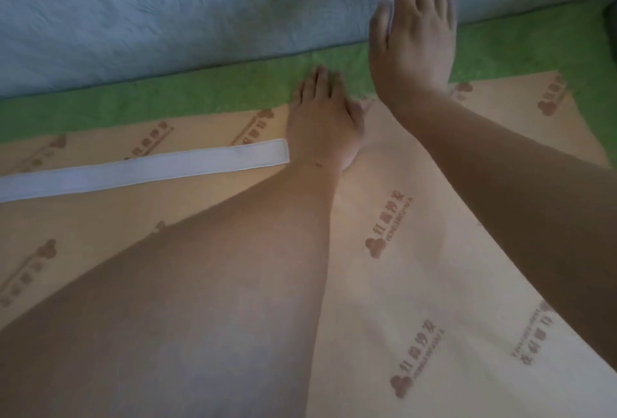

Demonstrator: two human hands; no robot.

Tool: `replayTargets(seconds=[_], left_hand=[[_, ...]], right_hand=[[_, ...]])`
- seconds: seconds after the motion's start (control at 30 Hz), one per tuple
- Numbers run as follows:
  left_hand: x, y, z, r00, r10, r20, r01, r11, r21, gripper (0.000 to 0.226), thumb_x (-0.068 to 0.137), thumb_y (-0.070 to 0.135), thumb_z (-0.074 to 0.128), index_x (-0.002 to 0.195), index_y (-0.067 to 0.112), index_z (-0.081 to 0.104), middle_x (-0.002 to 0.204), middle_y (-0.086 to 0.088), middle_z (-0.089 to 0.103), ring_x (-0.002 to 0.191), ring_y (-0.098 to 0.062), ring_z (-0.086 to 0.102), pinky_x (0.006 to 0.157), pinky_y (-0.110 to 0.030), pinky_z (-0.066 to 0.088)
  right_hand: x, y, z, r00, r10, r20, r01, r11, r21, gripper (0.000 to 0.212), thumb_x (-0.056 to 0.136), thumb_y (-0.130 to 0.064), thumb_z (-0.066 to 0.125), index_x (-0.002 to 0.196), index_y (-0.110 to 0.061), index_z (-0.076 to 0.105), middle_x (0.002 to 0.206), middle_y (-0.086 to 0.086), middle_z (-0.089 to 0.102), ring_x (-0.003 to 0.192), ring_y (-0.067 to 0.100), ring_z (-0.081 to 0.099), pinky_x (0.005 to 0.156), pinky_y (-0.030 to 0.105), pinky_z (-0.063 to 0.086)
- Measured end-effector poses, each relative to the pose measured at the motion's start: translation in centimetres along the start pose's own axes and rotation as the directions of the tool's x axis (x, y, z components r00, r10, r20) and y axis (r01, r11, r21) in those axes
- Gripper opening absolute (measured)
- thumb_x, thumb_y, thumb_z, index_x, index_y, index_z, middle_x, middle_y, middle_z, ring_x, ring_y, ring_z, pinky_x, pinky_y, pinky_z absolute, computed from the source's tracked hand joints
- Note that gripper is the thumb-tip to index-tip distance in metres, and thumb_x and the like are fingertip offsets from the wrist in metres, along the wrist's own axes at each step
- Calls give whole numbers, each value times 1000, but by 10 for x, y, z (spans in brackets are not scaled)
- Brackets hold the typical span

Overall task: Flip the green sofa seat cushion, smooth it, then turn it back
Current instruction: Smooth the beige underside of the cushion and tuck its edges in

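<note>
The green sofa seat cushion [213, 97] lies with its underside up: a beige lining [417, 284] printed with brown logos fills most of the view, and a green border shows along the far edge. My left hand [322, 120] lies flat on the far edge of the lining, fingers straight and reaching onto the green strip. My right hand [415, 27] is open with straight fingers, raised over the green edge toward the backrest; whether it touches the fabric I cannot tell.
A pale blue-grey sofa backrest [167, 17] runs along the top of the view. A white fabric strip [143, 170] is sewn across the lining at the left. More green upholstery [534, 43] shows at the upper right.
</note>
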State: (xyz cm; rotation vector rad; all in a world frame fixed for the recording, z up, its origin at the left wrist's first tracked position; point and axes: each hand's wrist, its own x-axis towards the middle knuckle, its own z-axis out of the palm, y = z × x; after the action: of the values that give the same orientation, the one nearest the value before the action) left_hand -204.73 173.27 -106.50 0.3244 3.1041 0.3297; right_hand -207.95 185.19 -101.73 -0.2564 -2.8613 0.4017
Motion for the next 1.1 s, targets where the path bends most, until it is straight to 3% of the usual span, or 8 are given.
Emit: replayTargets(seconds=[0.1,0.23,0.37,0.5,0.63,0.77,0.87,1.1], left_hand=[[-6,-16,-3,1000,-24,-3,24,1000,13,61,97,35,21,148,9,42,156,-15,37,147,-28,30,122,-40,17],[-5,-33,-7,995,-5,98,5,1000,-1,59,101,35,22,155,11,29,163,-11,25,151,-25,19,123,-40,11],[-10,-62,-13,987,54,153,-47,998,-48,58,104,37,20,157,12,22,165,-8,19,152,-21,14,123,-38,9],[-18,-112,-24,964,192,183,-193,981,-13,59,105,38,16,158,12,18,166,-3,16,153,-15,10,124,-35,7],[-29,-138,-29,963,222,150,-230,972,37,57,105,37,18,157,14,21,165,-2,19,152,-15,12,123,-37,8],[-29,-160,-34,953,256,164,-264,964,30,58,105,37,19,157,11,20,166,-6,16,153,-18,13,124,-37,8],[-35,-175,-37,964,236,122,-241,970,22,57,104,36,21,156,13,26,165,-6,19,153,-18,13,124,-36,8],[-45,-231,-55,971,193,144,-194,981,-5,60,102,35,24,157,13,21,166,-6,16,153,-18,13,124,-37,9]], right_hand=[[-14,-3,26,934,-35,355,46,999,-23,63,103,-36,25,159,-9,11,166,8,8,154,23,8,124,41,10],[-7,-32,14,996,55,65,-51,997,-56,60,104,-39,23,156,-8,25,164,9,21,151,26,18,122,40,18],[-27,-47,37,932,19,363,9,997,-77,61,104,-39,24,158,-9,18,166,7,11,153,22,10,124,41,13],[-22,-83,37,974,61,219,-53,998,-40,65,103,-44,18,158,-10,16,167,6,8,154,20,7,123,36,8],[-34,-101,53,923,-29,385,77,991,-110,68,100,-46,23,158,-10,17,166,8,9,153,23,11,123,41,11],[-35,-138,48,983,10,181,12,992,-123,65,102,-44,17,159,-12,14,167,5,8,154,20,7,123,38,11],[-54,-148,66,924,-50,379,123,978,-170,71,97,-46,14,158,-10,19,166,6,13,153,19,10,122,40,10],[-66,-175,70,930,-40,366,112,977,-180,78,94,-52,12,158,-9,17,166,8,13,153,23,12,124,40,10]])
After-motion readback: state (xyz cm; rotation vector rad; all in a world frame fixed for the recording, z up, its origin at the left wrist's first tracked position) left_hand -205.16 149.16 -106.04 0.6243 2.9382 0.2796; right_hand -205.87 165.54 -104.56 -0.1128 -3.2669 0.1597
